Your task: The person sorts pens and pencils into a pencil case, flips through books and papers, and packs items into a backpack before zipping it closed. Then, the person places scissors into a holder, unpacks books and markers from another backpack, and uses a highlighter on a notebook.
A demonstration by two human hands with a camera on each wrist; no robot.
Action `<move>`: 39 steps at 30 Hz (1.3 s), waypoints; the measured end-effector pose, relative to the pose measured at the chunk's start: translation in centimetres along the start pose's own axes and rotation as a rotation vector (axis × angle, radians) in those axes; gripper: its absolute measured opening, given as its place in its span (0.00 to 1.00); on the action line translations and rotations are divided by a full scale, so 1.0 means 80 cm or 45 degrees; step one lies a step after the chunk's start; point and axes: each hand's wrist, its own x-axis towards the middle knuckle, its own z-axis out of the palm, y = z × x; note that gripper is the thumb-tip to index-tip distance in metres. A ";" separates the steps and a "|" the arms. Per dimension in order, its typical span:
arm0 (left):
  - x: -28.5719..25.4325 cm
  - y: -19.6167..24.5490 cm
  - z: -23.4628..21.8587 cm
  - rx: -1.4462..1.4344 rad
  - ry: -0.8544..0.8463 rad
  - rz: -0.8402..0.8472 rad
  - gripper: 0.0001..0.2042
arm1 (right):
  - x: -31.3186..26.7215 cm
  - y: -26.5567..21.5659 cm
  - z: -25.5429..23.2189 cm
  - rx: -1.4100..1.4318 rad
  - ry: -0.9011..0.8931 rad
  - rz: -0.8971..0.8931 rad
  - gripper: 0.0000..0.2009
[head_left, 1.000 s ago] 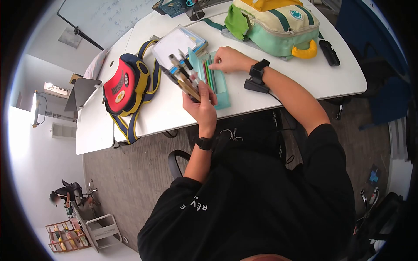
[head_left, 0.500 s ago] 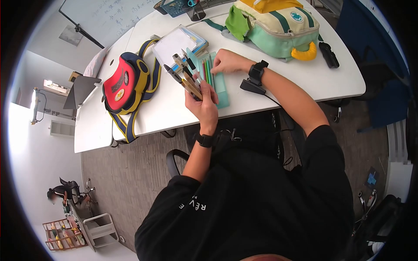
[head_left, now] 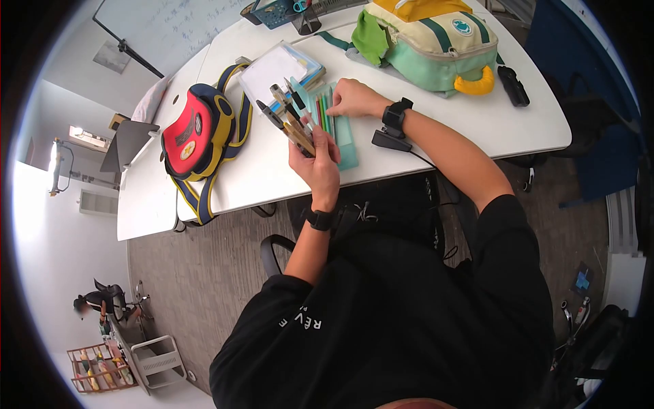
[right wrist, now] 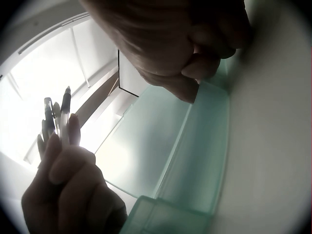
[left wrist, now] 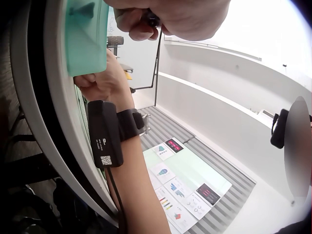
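In the head view, my left hand (head_left: 317,163) grips a bundle of pens (head_left: 289,123) that points up and away, above the left side of the pencil case. The translucent teal pencil case (head_left: 348,155) lies open on the table, with several coloured pencils (head_left: 323,117) inside. My right hand (head_left: 360,99) is at the case's right side, fingers curled. From the right wrist view, its thumb (right wrist: 183,90) reaches over the case's wall (right wrist: 202,146), with the other fingers outside. Part of that grip is hidden under the hand.
Left on the white table (head_left: 252,184) lies a red, navy and yellow bag (head_left: 191,140). Behind the case are stacked papers and folders (head_left: 272,68). A green and cream backpack (head_left: 436,51) lies back right, beside a black case (head_left: 513,86). A basket (head_left: 272,13) and pen holder (head_left: 306,24) stand behind.
The left hand and pens have shifted very slightly to the right. The right hand stays at the case's right side, its wrist a little farther left.
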 end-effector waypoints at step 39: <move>0.001 0.000 -0.006 -0.026 0.017 -0.040 0.13 | -0.016 -0.002 -0.015 -0.384 -0.231 -0.318 0.23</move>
